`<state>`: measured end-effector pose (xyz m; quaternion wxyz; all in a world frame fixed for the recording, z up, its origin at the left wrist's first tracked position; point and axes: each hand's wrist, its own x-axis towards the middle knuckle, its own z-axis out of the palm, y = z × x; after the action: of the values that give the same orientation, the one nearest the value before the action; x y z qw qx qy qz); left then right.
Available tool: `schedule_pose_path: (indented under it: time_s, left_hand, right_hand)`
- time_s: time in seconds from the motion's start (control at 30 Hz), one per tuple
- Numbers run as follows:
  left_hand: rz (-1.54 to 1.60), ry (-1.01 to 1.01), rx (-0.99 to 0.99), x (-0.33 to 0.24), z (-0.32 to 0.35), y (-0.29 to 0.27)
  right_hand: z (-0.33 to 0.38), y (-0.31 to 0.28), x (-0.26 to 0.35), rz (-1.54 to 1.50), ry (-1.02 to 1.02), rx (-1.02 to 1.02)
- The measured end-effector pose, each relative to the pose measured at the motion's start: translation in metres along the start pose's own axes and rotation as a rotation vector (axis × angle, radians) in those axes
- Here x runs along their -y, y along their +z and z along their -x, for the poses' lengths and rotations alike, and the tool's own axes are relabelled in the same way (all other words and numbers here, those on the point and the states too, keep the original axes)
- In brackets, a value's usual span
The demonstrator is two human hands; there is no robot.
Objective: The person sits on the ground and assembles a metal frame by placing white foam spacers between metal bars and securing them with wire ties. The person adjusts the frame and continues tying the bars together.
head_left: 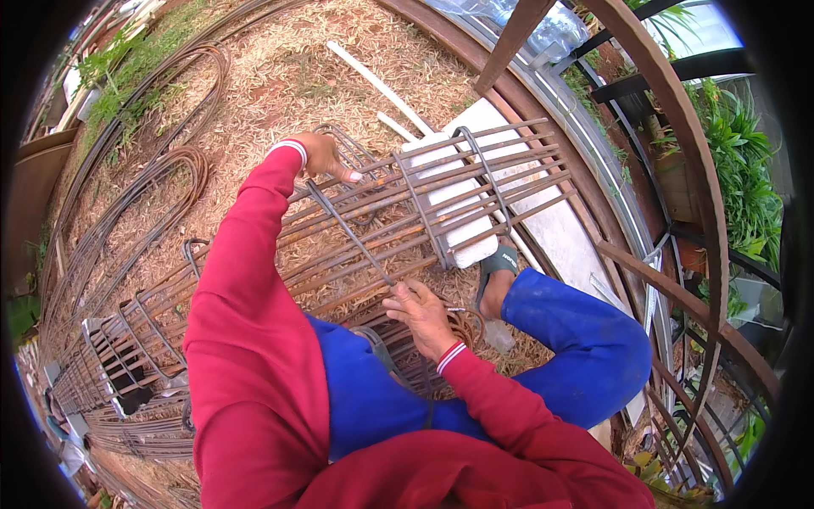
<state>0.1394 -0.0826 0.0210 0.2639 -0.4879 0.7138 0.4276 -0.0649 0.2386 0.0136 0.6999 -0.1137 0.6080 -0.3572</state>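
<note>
A long cage of rusty rebar (373,229) runs across in front of me, tied around with square steel stirrups. One slanted stirrup (349,231) crosses the bars between my two hands. At its far end is my left hand (324,159), thumb stuck out to the right and fingers curled down, partly hidden. My right hand (421,318) closes its fingertips at the stirrup's near end. Two more stirrups, one of them dark (482,174), stand upright around the bars farther right. Beneath the cage's right end lies a white block (471,242).
Bent rebar loops (182,174) lie on the straw-covered ground at left. White strips (373,81) rest beyond the cage. Brown metal railing (704,153) curves along the right side, with green plants (738,178) behind. My sandalled foot (498,276) is beside the block.
</note>
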Motion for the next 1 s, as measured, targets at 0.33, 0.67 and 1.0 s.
schedule_pose_path:
  time_s: [0.33, 0.67, 1.0]
  left_hand:
    - [-0.04, 0.116, -0.021, 0.027, 0.02, 0.018]
    - [-0.049, 0.11, -0.093, 0.018, 0.025, 0.027]
    - [0.685, 0.269, -0.929, 0.048, 0.168, 0.028]
  right_hand:
    - [-0.011, 0.021, -0.035, 0.216, -0.259, -0.034]
    - [-0.006, 0.033, -0.037, 0.697, -0.568, -0.138]
    - [0.007, 0.067, 0.044, 0.894, -0.753, 0.06]
